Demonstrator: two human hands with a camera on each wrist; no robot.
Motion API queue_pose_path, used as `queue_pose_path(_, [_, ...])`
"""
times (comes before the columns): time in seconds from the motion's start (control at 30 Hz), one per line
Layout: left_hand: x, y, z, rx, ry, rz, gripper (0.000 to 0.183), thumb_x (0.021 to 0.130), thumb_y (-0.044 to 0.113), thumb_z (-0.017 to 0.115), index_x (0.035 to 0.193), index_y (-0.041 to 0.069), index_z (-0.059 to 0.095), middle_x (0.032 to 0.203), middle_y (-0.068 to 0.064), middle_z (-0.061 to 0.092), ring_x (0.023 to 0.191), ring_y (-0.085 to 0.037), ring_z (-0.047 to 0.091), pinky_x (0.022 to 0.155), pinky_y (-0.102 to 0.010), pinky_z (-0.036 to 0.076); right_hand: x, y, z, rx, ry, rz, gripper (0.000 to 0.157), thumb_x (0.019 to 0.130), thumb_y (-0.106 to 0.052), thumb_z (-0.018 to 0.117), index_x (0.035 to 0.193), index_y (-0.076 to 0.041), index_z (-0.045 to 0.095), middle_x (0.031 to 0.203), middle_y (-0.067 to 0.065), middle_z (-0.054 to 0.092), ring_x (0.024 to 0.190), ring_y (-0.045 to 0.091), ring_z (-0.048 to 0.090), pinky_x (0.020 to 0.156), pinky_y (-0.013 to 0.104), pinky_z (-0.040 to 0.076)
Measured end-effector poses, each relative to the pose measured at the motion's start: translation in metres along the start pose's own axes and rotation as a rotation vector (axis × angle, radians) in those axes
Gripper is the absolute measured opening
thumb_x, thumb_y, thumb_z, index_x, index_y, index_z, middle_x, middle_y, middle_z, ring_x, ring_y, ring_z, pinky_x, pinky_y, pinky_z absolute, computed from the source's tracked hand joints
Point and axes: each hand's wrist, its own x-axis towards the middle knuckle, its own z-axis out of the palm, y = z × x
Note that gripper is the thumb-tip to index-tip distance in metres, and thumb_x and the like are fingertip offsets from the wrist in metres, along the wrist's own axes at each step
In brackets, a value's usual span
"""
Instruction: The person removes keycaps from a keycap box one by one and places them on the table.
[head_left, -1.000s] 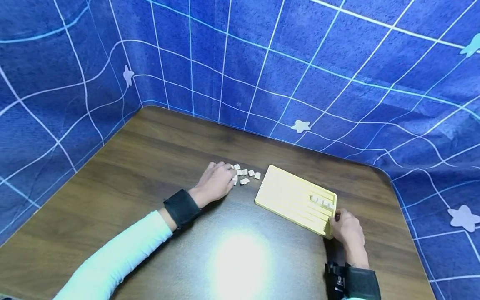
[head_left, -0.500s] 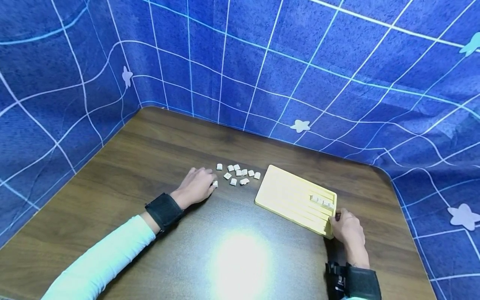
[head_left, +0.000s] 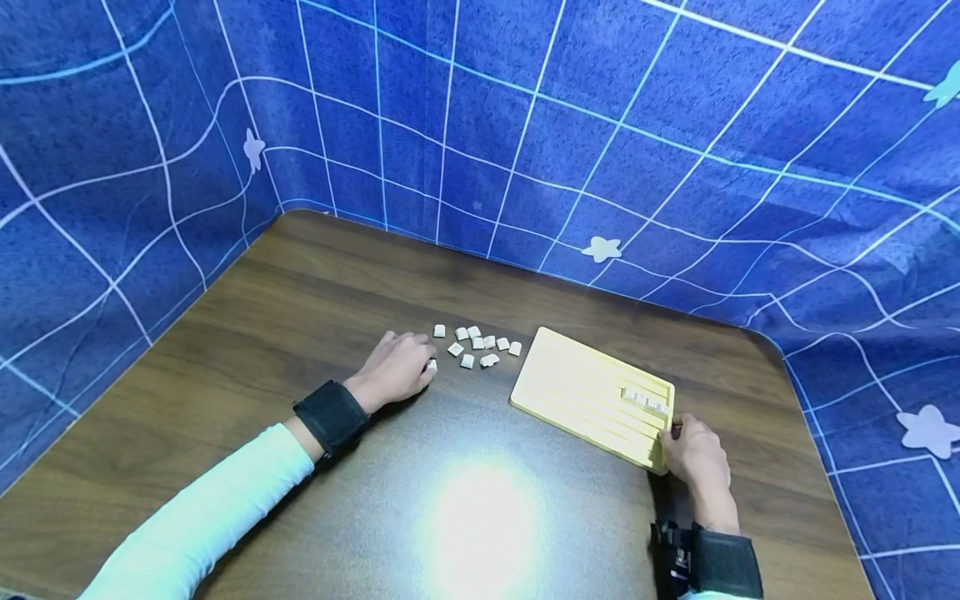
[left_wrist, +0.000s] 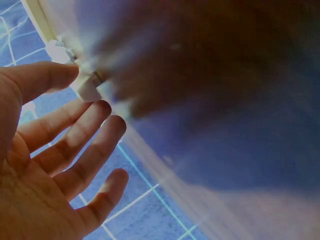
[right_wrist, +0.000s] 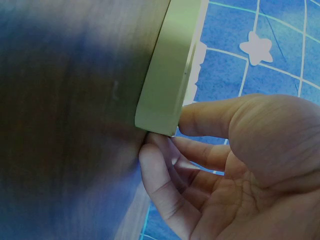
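In the head view my left hand is at the left end of a loose group of small white keycaps. The left wrist view has one white keycap between the thumb and index fingertip, which pinch it; the other fingers spread loosely. A flat pale yellow tray lies to the right of the group. Its right end has parallel slots, one bearing a short row of white keycaps. My right hand grips the tray's near right corner, thumb against the edge and fingers curled at its end.
The brown wooden table carries a bright light reflection in front. A blue curtain with white grid lines and stars stands along the back and sides of the table. Black bands wrap both wrists.
Over the last second my left hand has moved left, away from the group, with one keycap at its fingertips, uncovering several others. My right hand and the tray stay in place.
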Motion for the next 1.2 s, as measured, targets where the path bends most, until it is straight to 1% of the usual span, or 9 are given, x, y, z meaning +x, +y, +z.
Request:
queue_pose_path(0.13, [0.008, 0.009, -0.006, 0.003, -0.013, 0.014, 0.015, 0.085, 0.022, 0.068, 0.092, 0.009, 0.07, 0.097, -0.009, 0.068, 0.089, -0.028, 0.063, 0.075, -0.043, 0.043, 0.0, 0.0, 0.0, -0.004, -0.003, 0.002, 0.046, 0.095, -0.024, 0.046, 0.134, 0.001, 0.047, 0.128, 0.03, 0.054, 0.106, 0.046, 0.057, 0.08, 0.056, 0.049])
queue_pose_path(0.2, [0.014, 0.017, -0.008, -0.001, -0.017, 0.025, 0.017, 0.086, 0.023, 0.069, 0.094, 0.009, 0.071, 0.102, -0.01, 0.069, 0.092, -0.028, 0.063, 0.076, -0.043, 0.044, 0.0, 0.0, 0.0, -0.003, -0.007, 0.002, 0.046, 0.095, -0.024, 0.046, 0.134, 0.0, 0.047, 0.129, 0.03, 0.053, 0.107, 0.046, 0.057, 0.08, 0.056, 0.049])
queue_pose_path(0.47, [0.046, 0.063, -0.009, -0.047, -0.039, 0.115, 0.023, 0.09, 0.024, 0.065, 0.106, 0.009, 0.072, 0.109, -0.009, 0.069, 0.098, -0.028, 0.063, 0.087, -0.046, 0.047, 0.001, -0.001, 0.0, -0.009, 0.008, -0.003, 0.045, 0.094, -0.024, 0.046, 0.133, 0.0, 0.049, 0.128, 0.03, 0.055, 0.105, 0.046, 0.058, 0.077, 0.054, 0.049])
queue_pose_path(0.6, [0.06, 0.089, -0.005, -0.049, -0.05, 0.153, 0.019, 0.089, 0.022, 0.066, 0.102, 0.009, 0.072, 0.105, -0.007, 0.068, 0.098, -0.026, 0.063, 0.085, -0.043, 0.047, 0.001, -0.002, 0.001, -0.01, 0.007, 0.003, 0.045, 0.095, -0.023, 0.046, 0.133, -0.001, 0.049, 0.127, 0.029, 0.055, 0.102, 0.043, 0.059, 0.075, 0.053, 0.049])
queue_pose_path(0.67, [0.067, 0.102, -0.002, -0.029, -0.044, 0.186, 0.018, 0.089, 0.023, 0.066, 0.101, 0.011, 0.071, 0.102, -0.005, 0.069, 0.096, -0.024, 0.063, 0.08, -0.039, 0.046, 0.001, -0.001, 0.001, -0.012, 0.001, 0.015, 0.045, 0.095, -0.023, 0.046, 0.134, -0.001, 0.048, 0.127, 0.029, 0.055, 0.1, 0.04, 0.058, 0.074, 0.052, 0.049])
queue_pose_path(0.83, [0.084, 0.133, 0.009, 0.044, -0.074, 0.232, 0.023, 0.09, 0.028, 0.063, 0.108, 0.015, 0.07, 0.108, -0.001, 0.069, 0.102, -0.02, 0.062, 0.084, -0.036, 0.045, 0.0, 0.002, 0.003, -0.011, 0.001, 0.029, 0.045, 0.095, -0.023, 0.046, 0.134, 0.0, 0.048, 0.125, 0.028, 0.055, 0.097, 0.038, 0.058, 0.071, 0.049, 0.049])
queue_pose_path(0.93, [0.093, 0.149, 0.017, 0.079, -0.091, 0.242, 0.025, 0.09, 0.03, 0.062, 0.11, 0.018, 0.069, 0.109, 0.001, 0.068, 0.103, -0.017, 0.063, 0.087, -0.035, 0.046, -0.001, 0.002, 0.005, -0.007, 0.003, 0.019, 0.045, 0.095, -0.024, 0.047, 0.133, -0.001, 0.049, 0.124, 0.027, 0.056, 0.096, 0.038, 0.059, 0.07, 0.048, 0.049])
queue_pose_path(1.03, [0.102, 0.163, 0.026, 0.097, -0.098, 0.261, 0.026, 0.09, 0.03, 0.061, 0.112, 0.019, 0.069, 0.11, 0.002, 0.068, 0.102, -0.016, 0.063, 0.088, -0.035, 0.047, -0.002, 0.003, 0.006, -0.01, 0.008, 0.015, 0.045, 0.095, -0.023, 0.047, 0.134, 0.0, 0.048, 0.126, 0.029, 0.055, 0.099, 0.04, 0.059, 0.073, 0.05, 0.049])
queue_pose_path(1.2, [0.113, 0.181, 0.033, 0.103, -0.138, 0.254, 0.027, 0.091, 0.029, 0.06, 0.115, 0.021, 0.067, 0.112, 0.003, 0.067, 0.105, -0.016, 0.062, 0.089, -0.035, 0.047, -0.001, 0.001, 0.004, -0.021, 0.019, -0.002, 0.046, 0.095, -0.023, 0.048, 0.134, 0.001, 0.048, 0.128, 0.031, 0.053, 0.104, 0.044, 0.059, 0.079, 0.054, 0.049])
